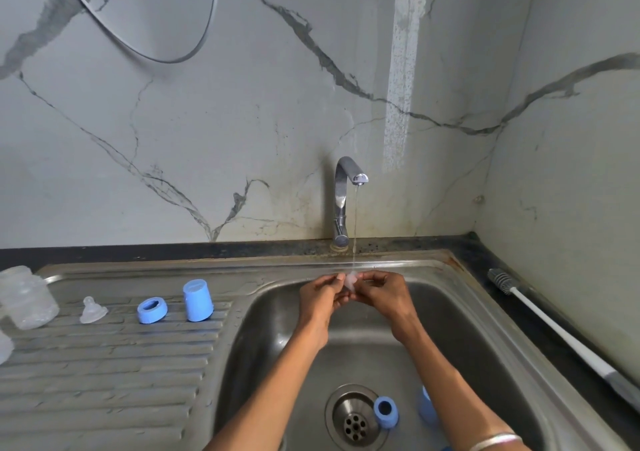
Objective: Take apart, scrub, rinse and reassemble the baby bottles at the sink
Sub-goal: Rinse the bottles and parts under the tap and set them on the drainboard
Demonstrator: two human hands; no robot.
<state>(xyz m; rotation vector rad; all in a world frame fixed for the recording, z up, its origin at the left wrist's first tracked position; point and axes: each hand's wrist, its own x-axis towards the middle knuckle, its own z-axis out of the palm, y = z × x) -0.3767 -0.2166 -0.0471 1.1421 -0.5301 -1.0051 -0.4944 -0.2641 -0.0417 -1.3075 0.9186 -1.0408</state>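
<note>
From the head view, both hands meet over the far part of the sink basin (pixel 450 329), under a thin stream of water falling from the tap (pixel 346 187). The left hand (pixel 320 298) and the right hand (pixel 384 294) each have a fingertip grip closed on a small clear teat (pixel 350 281), pinched between them right where the water lands.

On the ribbed draining board (pixel 104 364) to the left stand, from left to right, a clear bottle (pixel 26 298), a second clear teat (pixel 91 310), a blue ring (pixel 152 310) lying tilted, and a blue cap (pixel 197 300) standing mouth down. They sit in a row, apart from each other. Another clear piece (pixel 4 346) shows at the left edge, too cropped to tell what it is.

Near the drain (pixel 355 419) lies another blue ring (pixel 385 412), just beside the strainer, with a second blue cap (pixel 427 407) partly behind the right forearm.

A white-handled bottle brush (pixel 554 326) lies along the dark bench (pixel 519 312) on the right, bristle head at the far end.
</note>
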